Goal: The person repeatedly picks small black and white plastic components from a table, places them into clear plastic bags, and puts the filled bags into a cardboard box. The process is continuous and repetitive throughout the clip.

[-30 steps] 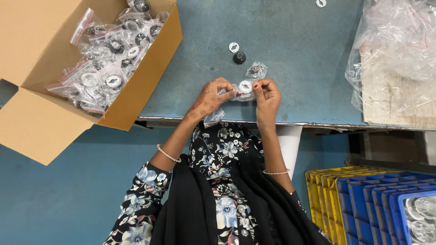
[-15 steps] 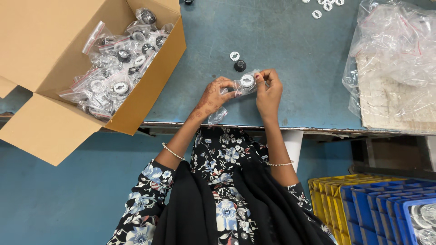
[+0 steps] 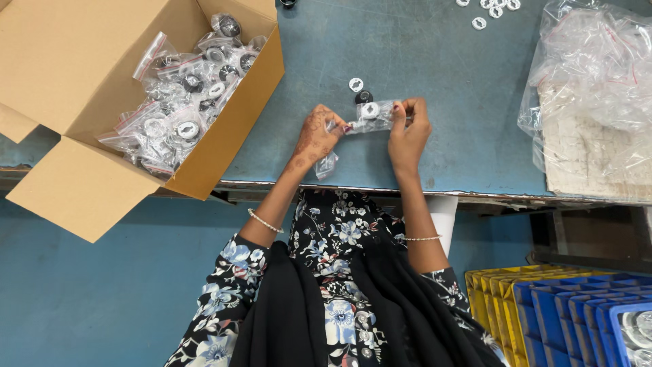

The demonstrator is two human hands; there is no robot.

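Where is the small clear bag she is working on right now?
The small clear bag is stretched between both hands over the blue table, right of the cardboard box.

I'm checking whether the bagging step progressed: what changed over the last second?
Little changed. The left hand and right hand kept their grip on the small clear bag with a white ring inside, now stretched a bit wider between them. The loose white ring and black part on the table stayed put, as did the cardboard box.
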